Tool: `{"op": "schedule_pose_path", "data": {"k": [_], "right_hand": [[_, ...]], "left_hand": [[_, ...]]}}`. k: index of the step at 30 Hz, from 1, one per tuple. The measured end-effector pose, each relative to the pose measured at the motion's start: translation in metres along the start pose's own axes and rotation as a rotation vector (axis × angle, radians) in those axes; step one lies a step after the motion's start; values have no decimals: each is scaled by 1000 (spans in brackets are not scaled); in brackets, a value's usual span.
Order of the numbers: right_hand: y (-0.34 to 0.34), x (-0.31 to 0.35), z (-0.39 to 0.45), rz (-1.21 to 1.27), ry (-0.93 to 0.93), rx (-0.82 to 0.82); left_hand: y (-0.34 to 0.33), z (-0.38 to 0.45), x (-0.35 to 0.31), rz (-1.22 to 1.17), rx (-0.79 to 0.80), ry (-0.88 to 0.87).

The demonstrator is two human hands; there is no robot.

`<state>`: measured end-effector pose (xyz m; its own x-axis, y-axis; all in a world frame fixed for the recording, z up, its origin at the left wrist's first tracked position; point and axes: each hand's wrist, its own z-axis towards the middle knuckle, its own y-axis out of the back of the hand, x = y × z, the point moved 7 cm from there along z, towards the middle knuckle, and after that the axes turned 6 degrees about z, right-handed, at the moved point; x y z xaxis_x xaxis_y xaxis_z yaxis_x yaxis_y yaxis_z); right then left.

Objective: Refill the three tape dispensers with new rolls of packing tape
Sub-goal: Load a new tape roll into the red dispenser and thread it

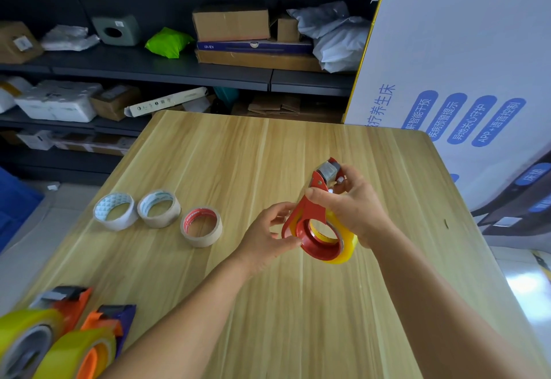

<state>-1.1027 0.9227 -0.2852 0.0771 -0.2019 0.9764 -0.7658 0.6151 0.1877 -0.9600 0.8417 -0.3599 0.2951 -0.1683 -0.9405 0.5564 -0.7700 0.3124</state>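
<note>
I hold a red tape dispenser point(310, 208) above the wooden table point(268, 304), with a yellow tape roll point(346, 244) seated on its red hub. My right hand point(354, 202) grips the dispenser's upper part near the metal cutter head. My left hand point(265, 235) pinches the lower left edge of the dispenser at the hub. At the bottom left lie two other dispensers, one orange point(74, 304) and one purple point(122, 322), each with a yellow roll point(68, 352) on it.
Three nearly used-up rolls on cardboard cores point(116, 210), point(159, 208), point(201, 226) lie in a row on the table's left. Dark shelves point(161, 71) with boxes and parcels stand behind. A large printed white carton point(459, 80) stands at the right.
</note>
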Motion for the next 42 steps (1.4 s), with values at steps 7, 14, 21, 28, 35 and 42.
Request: {"op": "schedule_pose_path", "data": {"k": [7, 14, 21, 28, 35, 42], "right_hand": [[1, -4, 3, 39, -5, -34], [-2, -4, 6, 68, -7, -73], [-7, -3, 1, -76, 59, -99], [-27, 1, -36, -354, 307, -54], [-30, -20, -67, -423, 404, -135], [-29, -18, -66, -377, 400, -208]], "left_hand": [[3, -3, -4, 20, -121, -38], [-4, -9, 0, -154, -182, 28], [-3, -8, 2, -220, -345, 58], [-8, -15, 8, -390, -341, 87], [-22, -26, 19, -591, -314, 212], [-28, -49, 29, -641, -346, 280]]}}
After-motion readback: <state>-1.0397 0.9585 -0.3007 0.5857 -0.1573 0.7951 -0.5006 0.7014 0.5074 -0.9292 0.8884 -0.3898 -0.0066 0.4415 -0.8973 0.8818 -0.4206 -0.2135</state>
